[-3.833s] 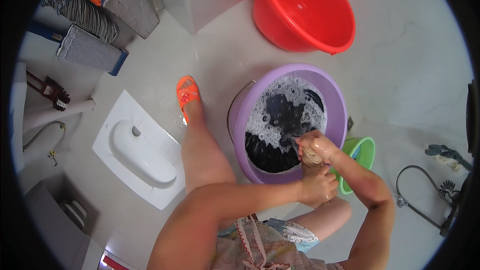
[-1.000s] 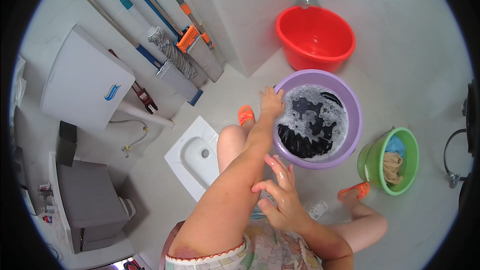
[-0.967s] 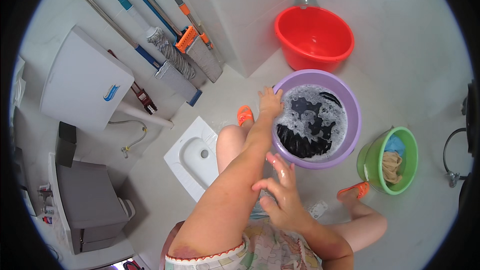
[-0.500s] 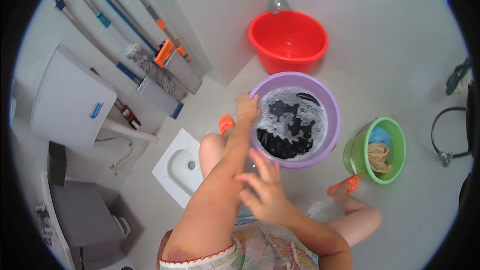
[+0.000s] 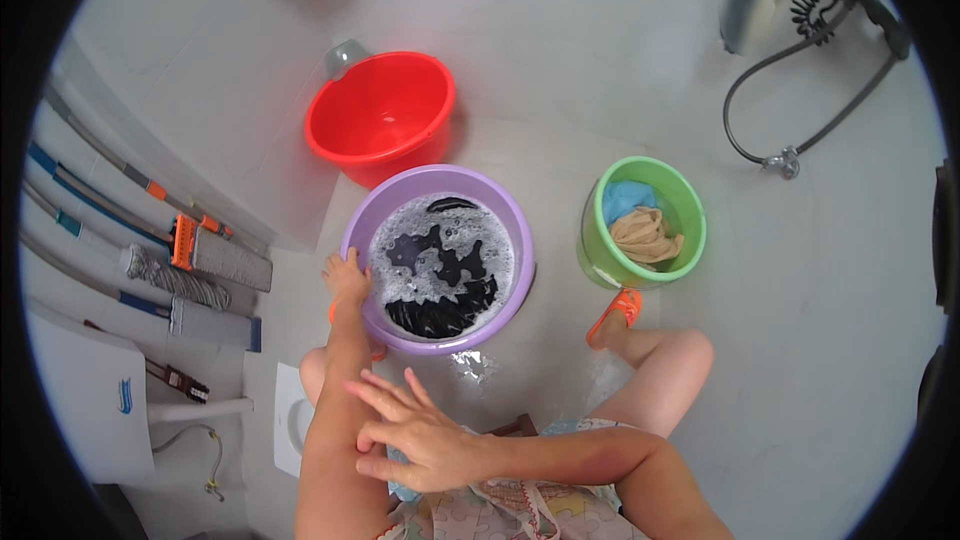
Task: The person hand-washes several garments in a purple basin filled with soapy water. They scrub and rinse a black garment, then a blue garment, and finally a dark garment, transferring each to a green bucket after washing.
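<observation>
Purple tub (image 5: pixel 440 178): biggest item, on the floor in front of the person, full of foamy water. Red basin (image 5: pixel 385 110) just behind it, further left; can't tell if they touch. Green bucket (image 5: pixel 596 250) stands apart, right of the tub. Black cloth (image 5: pixel 445 312) sits in the tub, partly under suds (image 5: pixel 488 225), bunched at the near side; neither hand is on it. Right hand (image 5: pixel 425 445): fingers apart, holding nothing, over the left forearm; contact unclear. Left hand (image 5: pixel 350 282): at the tub's left rim, fingers slightly spread; can't tell if clamped on it. Beige cloth (image 5: pixel 645 235) in the bucket, smaller blue cloth (image 5: pixel 628 200) behind it. Orange sandal (image 5: pixel 628 307) on right foot, just nearer than the bucket.
</observation>
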`<state>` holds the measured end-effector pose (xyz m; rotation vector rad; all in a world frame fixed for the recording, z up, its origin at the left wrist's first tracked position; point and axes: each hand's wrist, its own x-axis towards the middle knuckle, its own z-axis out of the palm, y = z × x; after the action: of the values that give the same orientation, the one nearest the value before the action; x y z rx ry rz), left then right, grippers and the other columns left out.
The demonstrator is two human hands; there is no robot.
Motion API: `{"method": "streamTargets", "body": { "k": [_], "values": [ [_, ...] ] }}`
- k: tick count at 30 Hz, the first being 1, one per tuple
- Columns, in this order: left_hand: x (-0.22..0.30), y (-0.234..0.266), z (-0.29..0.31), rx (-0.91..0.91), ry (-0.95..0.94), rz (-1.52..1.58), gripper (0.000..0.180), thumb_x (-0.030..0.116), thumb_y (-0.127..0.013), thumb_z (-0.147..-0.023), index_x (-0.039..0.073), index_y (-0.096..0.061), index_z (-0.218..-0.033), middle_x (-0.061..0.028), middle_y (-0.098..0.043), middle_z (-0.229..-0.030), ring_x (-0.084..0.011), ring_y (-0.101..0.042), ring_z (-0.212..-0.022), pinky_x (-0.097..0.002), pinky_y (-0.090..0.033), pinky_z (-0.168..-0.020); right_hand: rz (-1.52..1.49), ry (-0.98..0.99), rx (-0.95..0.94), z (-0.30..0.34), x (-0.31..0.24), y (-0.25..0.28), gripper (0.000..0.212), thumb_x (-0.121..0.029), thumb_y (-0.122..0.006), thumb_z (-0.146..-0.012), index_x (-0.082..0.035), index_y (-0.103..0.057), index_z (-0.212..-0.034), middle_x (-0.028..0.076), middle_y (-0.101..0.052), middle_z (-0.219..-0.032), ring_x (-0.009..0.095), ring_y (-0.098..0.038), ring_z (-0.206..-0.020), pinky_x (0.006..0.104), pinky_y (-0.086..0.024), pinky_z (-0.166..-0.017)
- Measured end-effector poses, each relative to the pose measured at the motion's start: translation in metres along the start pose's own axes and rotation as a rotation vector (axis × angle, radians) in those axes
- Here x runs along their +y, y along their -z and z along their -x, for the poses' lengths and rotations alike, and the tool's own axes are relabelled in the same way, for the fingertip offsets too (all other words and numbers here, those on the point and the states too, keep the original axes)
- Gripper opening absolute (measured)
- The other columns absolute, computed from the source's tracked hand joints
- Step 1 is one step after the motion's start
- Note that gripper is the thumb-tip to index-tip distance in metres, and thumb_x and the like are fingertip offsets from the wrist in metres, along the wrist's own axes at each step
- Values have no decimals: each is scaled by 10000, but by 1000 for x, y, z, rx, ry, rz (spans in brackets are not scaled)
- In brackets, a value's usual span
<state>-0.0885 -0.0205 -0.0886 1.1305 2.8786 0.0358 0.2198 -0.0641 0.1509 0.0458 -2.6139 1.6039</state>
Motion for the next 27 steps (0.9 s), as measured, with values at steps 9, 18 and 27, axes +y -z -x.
{"method": "streamTargets", "body": {
  "k": [9, 18, 27],
  "values": [
    [-4, -9, 0, 109, -46, -23, 443, 345, -698, -787, 201, -526, -1168, -132, -508, -1093, -313, -461, -1124, -499, -400, -902, -62, -34, 115, 4, 3, -2, 370, -424, -535, -924, -61, -579, -979, 233, -206, -1501, 416, -105, -1418, 637, -17, -1096],
    [-6, -13, -1, 143, -53, -31, 429, 348, -706, -777, 202, -530, -1141, -134, -512, -1068, -316, -471, -1098, -493, -423, -852, -105, -28, 103, 7, -2, 1, 384, -441, -529, -926, -62, -590, -937, 245, -202, -1497, 419, -98, -1420, 625, -20, -1105],
    [-5, -10, -2, 140, -56, -52, 427, 346, -701, -782, 204, -527, -1145, -149, -520, -1069, -325, -486, -1085, -488, -427, -845, -109, -15, 34, 8, -2, 5, 407, -454, -522, -926, -54, -596, -950, 257, -215, -1488, 432, -113, -1414, 630, -34, -1104]
  ]
}}
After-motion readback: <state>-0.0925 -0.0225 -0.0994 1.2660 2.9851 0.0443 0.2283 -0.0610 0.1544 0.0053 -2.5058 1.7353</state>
